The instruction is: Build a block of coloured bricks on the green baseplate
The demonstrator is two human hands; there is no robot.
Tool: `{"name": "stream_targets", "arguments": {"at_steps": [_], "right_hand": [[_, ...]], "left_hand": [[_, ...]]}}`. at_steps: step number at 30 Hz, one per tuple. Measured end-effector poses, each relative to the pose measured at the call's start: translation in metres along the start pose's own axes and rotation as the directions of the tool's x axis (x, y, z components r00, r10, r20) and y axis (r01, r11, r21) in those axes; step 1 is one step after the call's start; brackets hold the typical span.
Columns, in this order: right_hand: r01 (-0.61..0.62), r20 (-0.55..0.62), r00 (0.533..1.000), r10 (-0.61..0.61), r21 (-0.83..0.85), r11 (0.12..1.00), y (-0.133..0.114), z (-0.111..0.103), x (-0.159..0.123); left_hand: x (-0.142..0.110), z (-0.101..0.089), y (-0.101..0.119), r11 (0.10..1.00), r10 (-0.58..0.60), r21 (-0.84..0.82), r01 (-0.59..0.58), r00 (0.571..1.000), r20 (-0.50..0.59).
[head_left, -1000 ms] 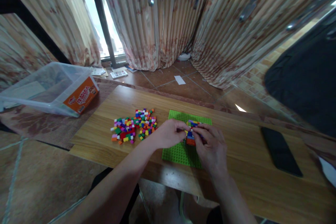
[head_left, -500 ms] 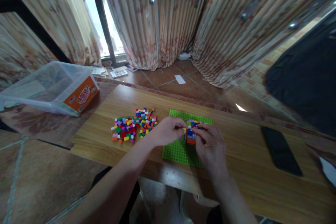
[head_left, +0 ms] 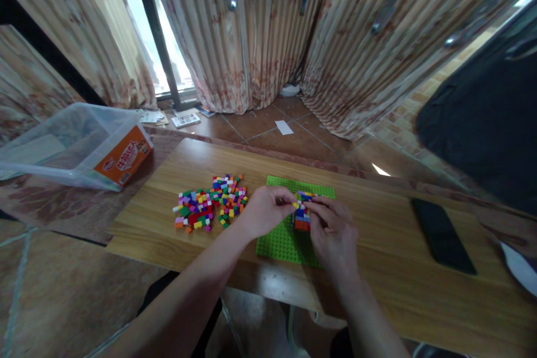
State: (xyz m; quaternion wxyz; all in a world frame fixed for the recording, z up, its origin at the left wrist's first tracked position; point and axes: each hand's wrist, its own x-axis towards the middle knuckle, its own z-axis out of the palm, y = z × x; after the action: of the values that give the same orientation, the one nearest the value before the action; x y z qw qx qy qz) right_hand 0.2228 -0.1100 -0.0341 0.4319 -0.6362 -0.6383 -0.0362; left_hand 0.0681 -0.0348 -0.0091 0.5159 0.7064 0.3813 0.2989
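A green studded baseplate (head_left: 274, 243) lies on the wooden table. On it stands a small block of stacked toy bricks (head_left: 302, 222) in orange, blue, white and yellow. My left hand (head_left: 268, 212) is at the left side of the stack, with thumb and forefinger pinched on a small yellow brick (head_left: 295, 206). My right hand (head_left: 333, 229) bends over the right side of the stack, its fingertips gripping it and hiding part of that side. Left of the plate is a loose pile of small coloured bricks (head_left: 229, 196).
A clear plastic bin (head_left: 79, 173) with an orange label stands beyond the table's left end. A black phone (head_left: 442, 235) lies on the table (head_left: 386, 246) at the right, near a white object (head_left: 519, 268). Curtains (head_left: 268, 39) hang behind, and papers (head_left: 185, 118) lie on the floor.
The whole view has shifted slightly. My left hand's pinched yellow brick is a little closer over the top of the stack; the right hand keeps nearly the same place.
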Motion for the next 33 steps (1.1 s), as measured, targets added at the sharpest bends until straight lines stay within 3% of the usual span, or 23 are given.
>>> {"name": "stream_targets", "arguments": {"at_steps": [12,33], "right_hand": [[0.009,0.03,1.0,-0.008,-0.022,1.0,0.001,-0.001,0.001],[0.054,0.033,0.998,-0.053,-0.012,0.998,-0.002,-0.004,-0.001]], "left_hand": [[-0.009,0.024,-0.008,0.983,0.015,0.183,0.013,0.989,-0.146],[-0.012,0.026,-0.001,0.967,-0.027,0.248,0.063,0.989,-0.147]]}}
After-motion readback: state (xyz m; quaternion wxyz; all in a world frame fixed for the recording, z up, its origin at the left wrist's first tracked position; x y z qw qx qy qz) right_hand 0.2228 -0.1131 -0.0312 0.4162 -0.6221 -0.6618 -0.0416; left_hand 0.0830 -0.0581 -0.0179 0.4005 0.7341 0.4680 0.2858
